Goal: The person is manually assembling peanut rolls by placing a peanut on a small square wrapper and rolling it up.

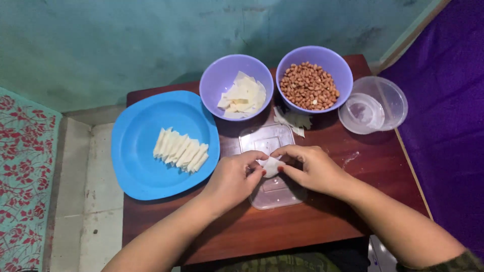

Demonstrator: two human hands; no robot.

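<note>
My left hand [233, 179] and my right hand [311, 168] meet over a clear plastic lid [275, 194] on the wooden table [302, 226]. Together they pinch a small white dough wrapper [270, 166] between their fingertips. To the left, a blue plate [136, 151] carries a row of several folded white pieces [180, 151]. Behind my hands stand two purple bowls: the left bowl [217, 75] holds flat white wrappers [243, 96], the right bowl [340, 70] is full of peanuts [308, 85].
A clear round container [390, 95] with a smaller lid [359, 115] in it sits at the table's right edge. Loose wrapper scraps [293, 121] lie between the bowls. A teal wall is behind, purple cloth at right, patterned cloth at far left.
</note>
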